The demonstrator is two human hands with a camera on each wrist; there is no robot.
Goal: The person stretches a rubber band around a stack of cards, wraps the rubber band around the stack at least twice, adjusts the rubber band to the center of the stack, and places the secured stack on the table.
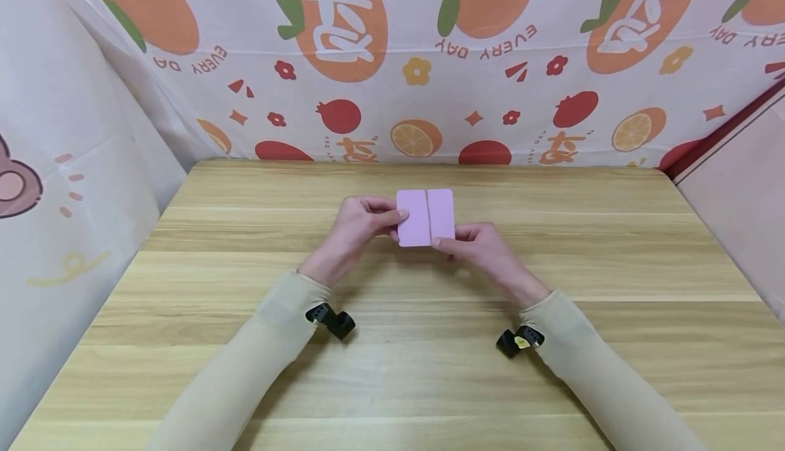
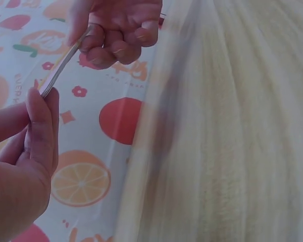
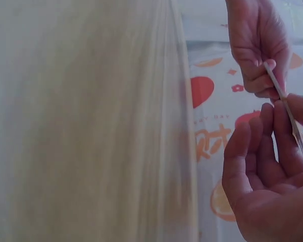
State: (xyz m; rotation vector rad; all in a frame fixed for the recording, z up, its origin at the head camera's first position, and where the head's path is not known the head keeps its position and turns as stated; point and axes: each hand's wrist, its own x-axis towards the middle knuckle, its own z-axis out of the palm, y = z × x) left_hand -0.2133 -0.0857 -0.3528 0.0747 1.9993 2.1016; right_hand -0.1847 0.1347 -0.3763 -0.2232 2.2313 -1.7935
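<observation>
Two lilac paper pieces [image 1: 413, 218] are held up side by side above the table, with an uneven, narrow line between them. Their outer corners are rounded. My left hand [image 1: 366, 226] pinches the left edge, thumb on the near face. At the lower right, my right hand [image 1: 481, 250] pinches the pieces, its thumb lying near the bottom of the dividing line. Edge-on in the left wrist view, the paper [image 2: 60, 70] looks like a thin strip with more than one layer. In the right wrist view the paper edge [image 3: 276, 82] runs between both hands.
A wood-grain table [image 1: 392, 369] lies below both arms. Behind it hangs a white curtain [image 1: 245, 22] printed with fruit, and another pale curtain [image 1: 73, 165] hangs at the left. Black wrist cameras [image 1: 340, 325] sit at the cuffs of the beige sleeves [image 1: 245, 362].
</observation>
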